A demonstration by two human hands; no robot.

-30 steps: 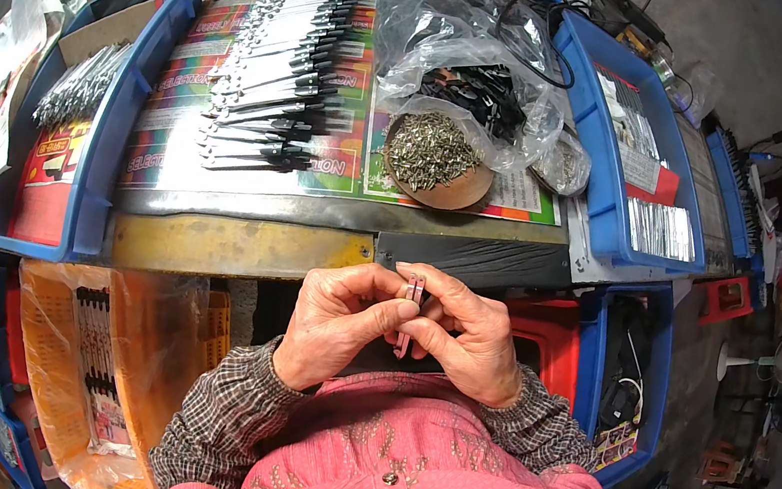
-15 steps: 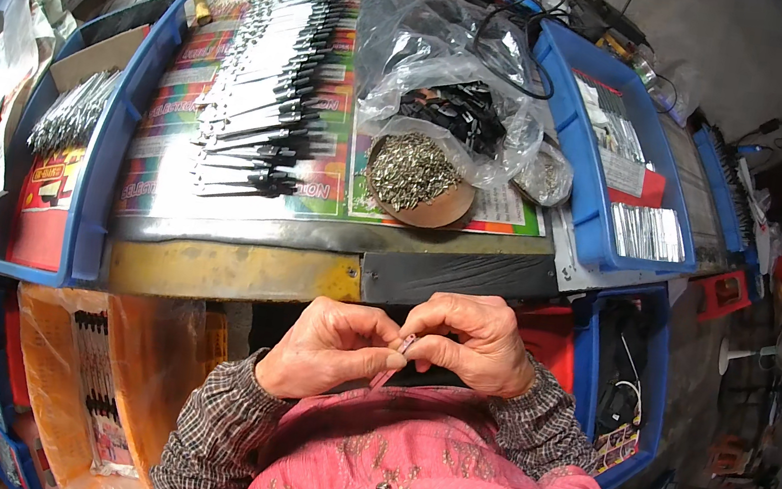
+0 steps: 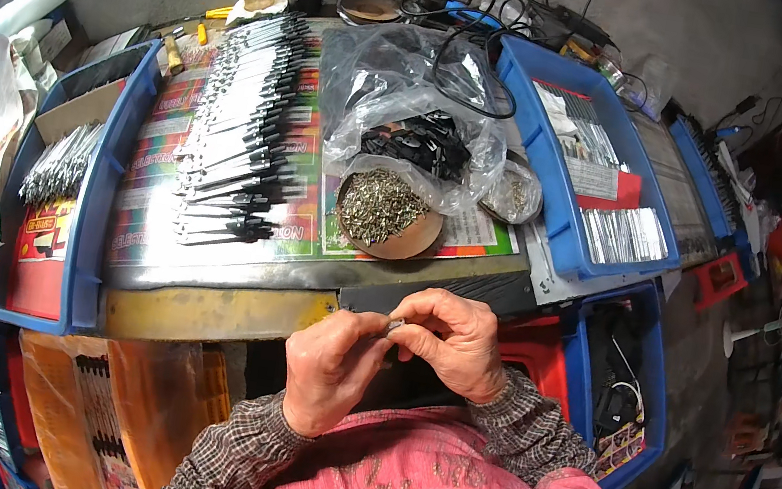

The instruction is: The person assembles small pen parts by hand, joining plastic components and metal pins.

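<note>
Both of my hands meet fingertip to fingertip just off the workbench's front edge. My left hand (image 3: 331,362) is closed in a pinch on a small greyish piece (image 3: 394,326). From the other side, the thumb and fingers of my right hand (image 3: 455,340) pinch the same piece. Most of it is covered by the fingers, so its kind does not show. Beyond my hands, a round shallow dish (image 3: 417,240) holds many tiny brass-coloured metal parts. Behind that dish, a clear plastic bag (image 3: 387,67) lies open around black plastic parts (image 3: 426,144).
A long row of slim silvery pieces with black ends (image 3: 240,141) covers the bench's left half. Blue trays stand at left (image 3: 90,260) and right (image 3: 601,261), holding bundles of thin metal pieces. Another blue bin (image 3: 658,386) sits below the bench, right. Black cables (image 3: 440,50) trail across the back.
My view has tilted up, so the bench sits lower in the picture. My left hand has turned more upright; both hands remain together in a pinch.
</note>
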